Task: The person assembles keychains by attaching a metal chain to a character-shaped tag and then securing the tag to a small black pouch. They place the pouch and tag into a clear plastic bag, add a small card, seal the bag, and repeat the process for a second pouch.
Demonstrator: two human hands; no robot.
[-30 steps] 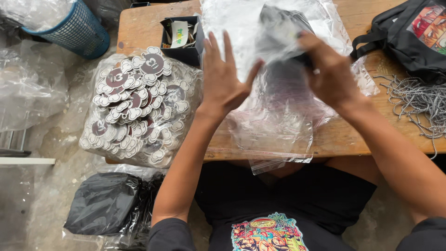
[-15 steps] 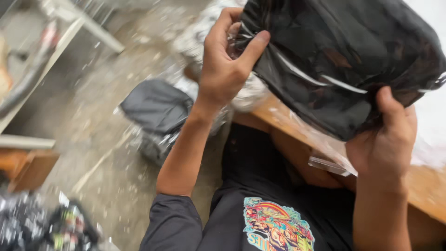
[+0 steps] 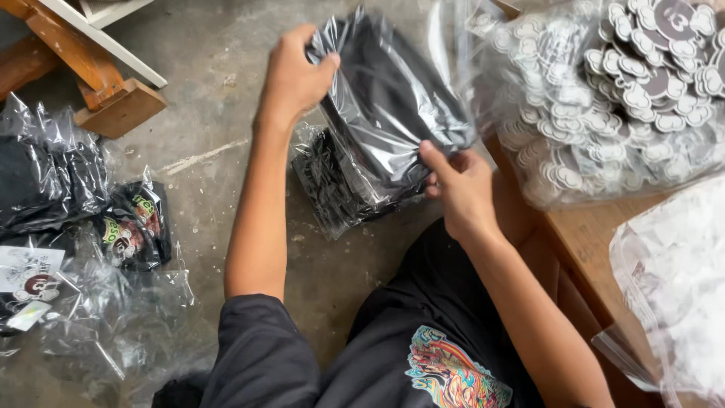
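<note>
Your left hand [image 3: 294, 75] and right hand [image 3: 461, 189] grip the bagged black garment [image 3: 393, 113] by opposite ends, fingers clenched, suspending it above the floor stack [image 3: 328, 189].

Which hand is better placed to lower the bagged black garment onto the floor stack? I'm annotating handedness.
Probably the left hand: it grips the bagged garment's top edge above the stack; the right hand only pinches its lower corner.

free: bare floor [image 3: 226, 143] | blocked: bagged pile [image 3: 332, 189], table [image 3: 589, 234]
</note>
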